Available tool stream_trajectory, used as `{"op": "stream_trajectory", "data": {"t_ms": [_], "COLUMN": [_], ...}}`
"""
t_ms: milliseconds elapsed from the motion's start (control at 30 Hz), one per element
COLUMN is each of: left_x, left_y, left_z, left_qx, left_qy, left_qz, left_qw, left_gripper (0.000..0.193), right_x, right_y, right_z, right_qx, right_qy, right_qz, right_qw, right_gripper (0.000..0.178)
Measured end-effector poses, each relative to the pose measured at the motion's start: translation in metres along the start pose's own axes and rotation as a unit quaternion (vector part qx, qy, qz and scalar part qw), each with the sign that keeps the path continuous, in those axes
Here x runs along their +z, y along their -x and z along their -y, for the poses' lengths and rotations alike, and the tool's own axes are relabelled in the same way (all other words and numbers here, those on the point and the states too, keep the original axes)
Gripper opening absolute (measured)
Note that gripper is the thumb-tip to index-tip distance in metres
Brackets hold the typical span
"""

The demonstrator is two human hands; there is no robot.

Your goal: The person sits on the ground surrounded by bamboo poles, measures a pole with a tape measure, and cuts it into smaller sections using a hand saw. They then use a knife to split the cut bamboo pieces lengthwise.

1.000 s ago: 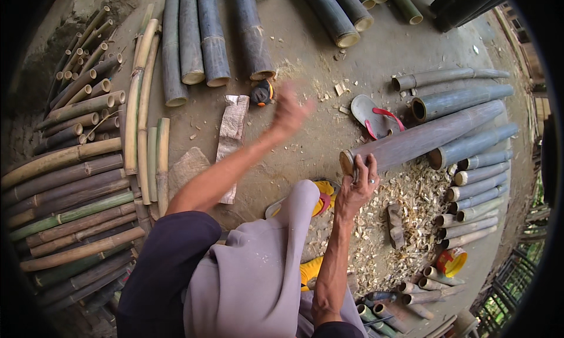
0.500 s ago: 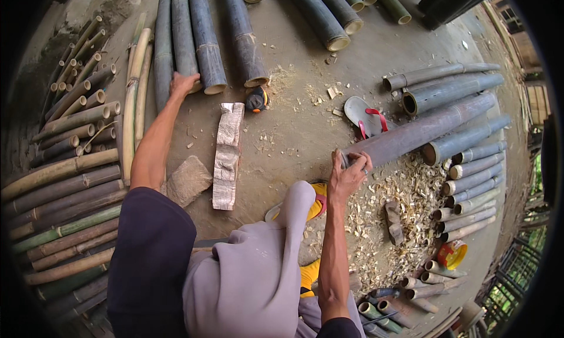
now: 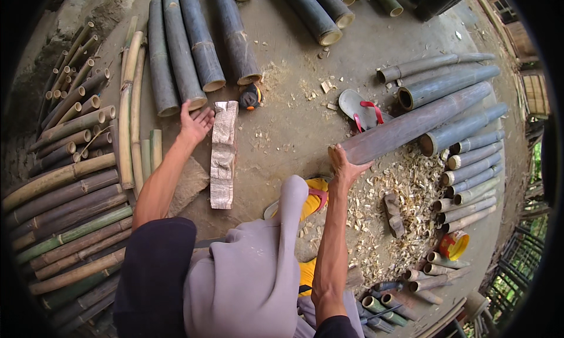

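Observation:
My left hand (image 3: 195, 124) is open, its fingers spread, just below the near end of a thick grey-green bamboo pole (image 3: 183, 47); I cannot tell whether a fingertip touches it. Similar poles lie on both sides of that one. My right hand (image 3: 348, 165) grips the near end of a long brownish bamboo pole (image 3: 418, 122), which slants away to the far right. Its fingers lie around the rim, partly hiding the cut face. Between my arms lies a notched wooden block (image 3: 223, 156). A black and orange tape measure (image 3: 249, 96) rests beyond its far end.
A grey sandal with red straps (image 3: 359, 110) lies beside the brownish pole. Wood chips (image 3: 405, 203) cover the ground right of my foot, around a dark wood piece (image 3: 393, 214). Stacked bamboo (image 3: 70, 209) lines the left side. A flat stone (image 3: 189, 185) sits by my left forearm.
My left hand has come away from the pole end and opened, moving slightly right and nearer. My right hand has shifted its hold on the brownish pole's end, fingers now spread wider.

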State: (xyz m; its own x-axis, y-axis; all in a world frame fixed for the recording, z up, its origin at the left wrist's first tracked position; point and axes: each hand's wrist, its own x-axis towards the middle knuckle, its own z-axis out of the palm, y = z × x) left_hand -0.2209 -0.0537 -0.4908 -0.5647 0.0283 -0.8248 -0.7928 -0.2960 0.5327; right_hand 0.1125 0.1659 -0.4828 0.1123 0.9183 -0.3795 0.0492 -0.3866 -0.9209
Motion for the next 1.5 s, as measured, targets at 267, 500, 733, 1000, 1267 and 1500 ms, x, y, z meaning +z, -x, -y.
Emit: {"op": "stream_trajectory", "data": {"t_ms": [267, 500, 733, 1000, 1267, 1500], "left_x": [0.08, 0.147, 0.167, 0.196, 0.233, 0.122], "left_y": [0.094, 0.175, 0.252, 0.305, 0.398, 0.428], "left_z": [0.091, 0.234, 0.304, 0.357, 0.432, 0.4], "left_qx": [0.136, -0.218, -0.353, -0.409, -0.454, -0.485], "left_qy": [-0.376, -0.41, -0.392, -0.338, -0.102, -0.242], "left_qz": [0.329, 0.574, 0.611, 0.617, 0.64, 0.631], "left_qw": [0.856, 0.675, 0.591, 0.581, 0.611, 0.555], "left_gripper": [0.027, 0.066, 0.072, 0.101, 0.106, 0.079], "right_x": [-0.02, -0.077, -0.196, -0.371, -0.504, -0.642], "right_y": [-0.005, 0.049, 0.125, 0.24, 0.365, 0.434], "right_z": [0.021, 0.067, 0.129, 0.243, 0.264, 0.11], "right_qx": [0.116, 0.07, 0.132, 0.21, 0.022, -0.146], "right_qy": [-0.041, -0.155, -0.078, 0.111, 0.056, -0.095], "right_qz": [0.08, 0.12, 0.131, 0.087, -0.193, -0.501], "right_qw": [0.989, 0.978, 0.979, 0.967, 0.979, 0.848], "right_gripper": [0.113, 0.11, 0.113, 0.122, 0.106, 0.059]}}
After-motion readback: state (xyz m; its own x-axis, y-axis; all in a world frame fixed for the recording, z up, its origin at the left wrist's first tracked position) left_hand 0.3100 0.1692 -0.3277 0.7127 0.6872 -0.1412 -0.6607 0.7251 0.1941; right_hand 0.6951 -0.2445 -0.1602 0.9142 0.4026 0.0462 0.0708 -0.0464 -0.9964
